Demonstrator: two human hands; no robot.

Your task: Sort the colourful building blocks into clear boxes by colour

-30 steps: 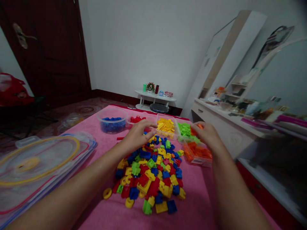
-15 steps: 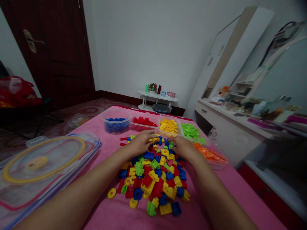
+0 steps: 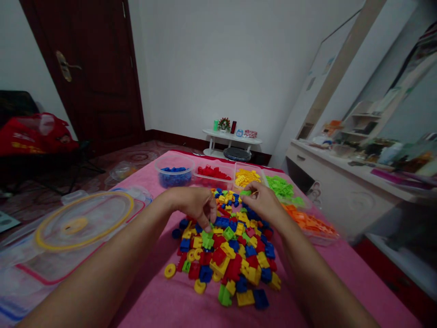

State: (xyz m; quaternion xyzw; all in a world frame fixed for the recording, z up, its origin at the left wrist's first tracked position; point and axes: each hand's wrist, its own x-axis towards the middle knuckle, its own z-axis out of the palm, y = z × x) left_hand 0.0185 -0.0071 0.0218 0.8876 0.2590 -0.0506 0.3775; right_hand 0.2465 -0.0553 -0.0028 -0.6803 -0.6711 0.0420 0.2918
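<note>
A heap of mixed plastic building blocks (image 3: 235, 255) in red, blue, yellow and green lies on the pink cloth. Over its left part, my left hand (image 3: 196, 205) points downward with its fingertips closed on a light green block (image 3: 207, 240) at the heap's surface. My right hand (image 3: 262, 200) pinches a small green block (image 3: 245, 193) at the heap's far side, near the tubs. Round yellow pieces (image 3: 170, 270) lie at the near left edge of the heap.
Clear tubs line the far edge: blue blocks (image 3: 175, 176), red (image 3: 213, 173), yellow (image 3: 246, 176) and green (image 3: 280, 186). Another tub with orange pieces (image 3: 310, 221) stands at the right. Stacked clear lids (image 3: 99, 246) lie left. A dressing table (image 3: 327, 177) stands beyond the right side.
My left hand has drawn back toward me and down to the light green block. The right fingers have closed and lifted a green block. The whole view has shifted slightly.
</note>
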